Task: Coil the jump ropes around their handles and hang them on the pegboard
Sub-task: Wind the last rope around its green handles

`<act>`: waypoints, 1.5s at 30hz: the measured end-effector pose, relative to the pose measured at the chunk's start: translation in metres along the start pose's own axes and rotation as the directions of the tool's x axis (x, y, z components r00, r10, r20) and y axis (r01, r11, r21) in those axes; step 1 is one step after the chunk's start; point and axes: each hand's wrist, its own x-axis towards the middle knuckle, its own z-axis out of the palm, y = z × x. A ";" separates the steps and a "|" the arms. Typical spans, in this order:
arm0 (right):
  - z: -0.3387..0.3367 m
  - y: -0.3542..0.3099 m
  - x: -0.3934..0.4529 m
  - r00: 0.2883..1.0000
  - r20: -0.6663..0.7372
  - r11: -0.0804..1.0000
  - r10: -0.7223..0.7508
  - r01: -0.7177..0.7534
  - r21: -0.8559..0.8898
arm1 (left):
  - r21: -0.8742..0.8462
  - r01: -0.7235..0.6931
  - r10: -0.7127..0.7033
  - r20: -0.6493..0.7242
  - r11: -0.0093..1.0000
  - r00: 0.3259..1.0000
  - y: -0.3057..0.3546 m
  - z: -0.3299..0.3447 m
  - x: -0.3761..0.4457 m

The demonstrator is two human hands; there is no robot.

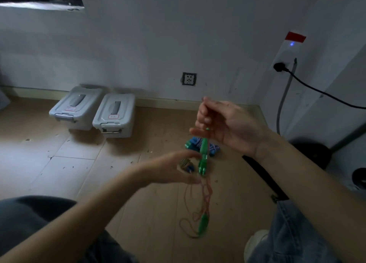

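My right hand (221, 124) is raised over the floor and pinches the top of a green jump-rope handle (203, 154), which hangs down from it. My left hand (174, 169) is just left of that handle with relaxed fingers, fingertips near or touching it; contact is blurred. A thin orange-pink rope (206, 195) dangles from the handle in loose loops down to a second green handle (203, 223) near the floor. A coiled blue-and-white jump rope (213, 147) lies on the floor behind. Another small multicoloured bundle (186, 163) shows partly behind my left fingers. No pegboard is in view.
Two grey lidded plastic boxes (95, 112) stand against the wall at the back left. A wall socket (189, 78) sits low on the wall, and a black cable (316, 90) runs from a power strip on the right. My knees frame the bottom of the view.
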 end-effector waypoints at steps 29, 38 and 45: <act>-0.003 0.019 -0.006 0.989 -0.108 0.660 -0.101 -0.015 -0.751 | -0.832 -0.388 -0.106 -0.461 0.396 0.881 0.037 -0.045 -0.021; -0.022 -0.006 -0.011 0.843 -0.341 0.581 -0.417 -0.042 -0.813 | -0.593 -0.136 -0.283 -0.557 0.794 0.781 0.023 -0.054 -0.023; -0.017 -0.003 -0.011 0.908 -0.259 0.564 -0.329 -0.031 -0.825 | -0.605 -0.177 -0.189 -0.491 0.776 0.850 0.021 -0.054 -0.024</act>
